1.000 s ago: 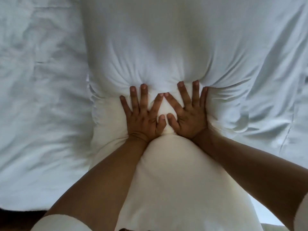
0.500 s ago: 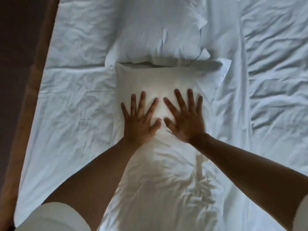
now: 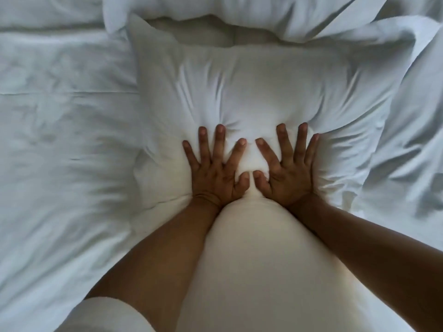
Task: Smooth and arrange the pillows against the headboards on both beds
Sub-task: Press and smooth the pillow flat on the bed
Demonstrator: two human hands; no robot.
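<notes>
Both forearms reached forward over the bed point(image 3: 60, 164). The left hand point(image 3: 215, 174) and right hand point(image 3: 286, 173) lay side by side, fingers point(image 3: 219, 142) splayed flat and grasping nothing, pressing into the near pillow point(image 3: 251, 92). Beyond it, touching, lay a second pillow point(image 3: 239, 13).

Two bare hands show in the head view: the left hand point(image 3: 215, 173) and the right hand point(image 3: 286, 172), each with five spread fingers, so ten fingers in all. Two forearms lead back from them toward the camera. Two white pillows can be counted: the near pillow point(image 3: 239, 87) and a far pillow point(image 3: 251, 13) at the top edge. One rumpled white sheet point(image 3: 60, 140) lies beneath. One white sleeve point(image 3: 107, 315) appears at the lower left.
</notes>
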